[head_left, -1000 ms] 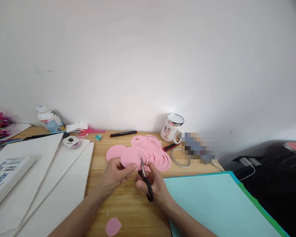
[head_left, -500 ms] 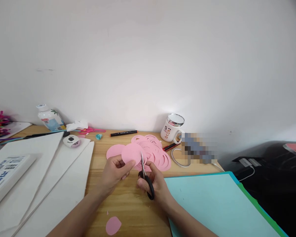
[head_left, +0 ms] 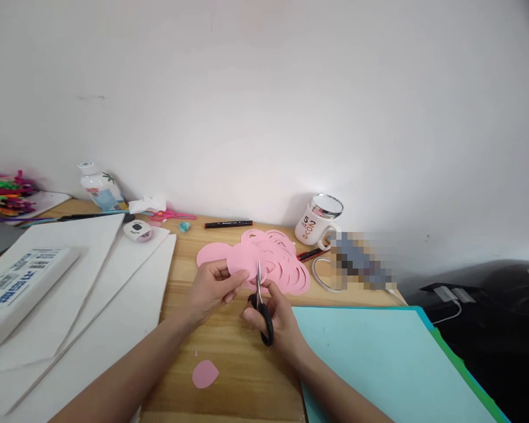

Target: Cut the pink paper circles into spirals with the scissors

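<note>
With the left hand (head_left: 216, 286) I'm pinching a pink paper disc (head_left: 241, 257) above the wooden surface (head_left: 242, 385), thumb and fingers pressing together on its near edge. In the right hand (head_left: 277, 320) I'm holding black-handled scissors (head_left: 264, 314), fingers curling round the handles, and the blades are pointing away from me at the disc's right side. Behind, overlapping pink cut-outs (head_left: 286, 264) are lying in a heap; a small pink scrap (head_left: 205, 374) is resting nearer.

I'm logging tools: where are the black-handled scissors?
Below centre in the head view: the scissors are in the right hand, blades at the pink disc in the left hand.
</note>
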`<control>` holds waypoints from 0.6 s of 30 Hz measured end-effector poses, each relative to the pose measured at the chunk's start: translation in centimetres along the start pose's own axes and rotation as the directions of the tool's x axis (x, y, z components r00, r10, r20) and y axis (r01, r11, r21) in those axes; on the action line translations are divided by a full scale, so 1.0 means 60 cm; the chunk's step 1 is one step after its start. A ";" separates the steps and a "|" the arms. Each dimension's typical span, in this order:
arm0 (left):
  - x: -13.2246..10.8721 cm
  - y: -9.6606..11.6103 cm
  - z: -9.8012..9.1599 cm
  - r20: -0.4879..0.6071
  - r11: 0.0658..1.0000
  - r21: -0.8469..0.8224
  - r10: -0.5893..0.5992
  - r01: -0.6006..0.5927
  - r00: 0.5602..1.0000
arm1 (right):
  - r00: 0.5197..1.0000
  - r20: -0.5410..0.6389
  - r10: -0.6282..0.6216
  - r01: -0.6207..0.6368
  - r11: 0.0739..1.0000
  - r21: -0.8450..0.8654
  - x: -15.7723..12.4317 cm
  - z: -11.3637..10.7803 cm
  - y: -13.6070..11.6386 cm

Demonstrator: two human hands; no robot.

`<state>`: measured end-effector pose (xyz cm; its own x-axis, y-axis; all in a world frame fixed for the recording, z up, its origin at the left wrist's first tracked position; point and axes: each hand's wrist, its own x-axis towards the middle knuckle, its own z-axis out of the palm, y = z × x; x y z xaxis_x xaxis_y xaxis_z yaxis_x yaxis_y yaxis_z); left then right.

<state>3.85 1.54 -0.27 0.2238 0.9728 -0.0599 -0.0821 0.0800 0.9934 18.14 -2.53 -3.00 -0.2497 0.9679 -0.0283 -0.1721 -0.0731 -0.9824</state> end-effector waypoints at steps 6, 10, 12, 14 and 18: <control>-0.004 0.007 0.001 0.031 1.000 0.014 -0.027 0.026 0.999 | 0.999 -0.027 -0.036 0.038 0.996 0.076 0.003 -0.001 -0.006; -0.005 0.006 0.003 0.024 1.000 -0.005 -0.028 0.028 0.999 | 1.000 -0.012 -0.018 0.019 0.996 0.087 0.002 -0.002 -0.008; -0.005 0.004 0.003 0.017 1.000 0.000 -0.016 0.016 1.000 | 1.000 -0.007 -0.021 0.022 0.996 0.086 0.001 -0.002 -0.006; -0.004 0.001 0.004 0.008 1.000 0.007 -0.007 0.007 1.000 | 1.000 -0.006 -0.027 0.027 0.996 0.089 0.000 -0.004 -0.003; -0.005 0.000 0.006 0.007 1.000 0.003 -0.005 0.005 1.000 | 0.999 -0.015 -0.036 0.037 0.993 0.108 -0.002 -0.005 0.003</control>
<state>4.14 1.18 -0.22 0.2306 0.9709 -0.0646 -0.0775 0.0846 0.9934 18.43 -2.56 -3.22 -0.2292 0.9734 0.0039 -0.2831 -0.0629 -0.9570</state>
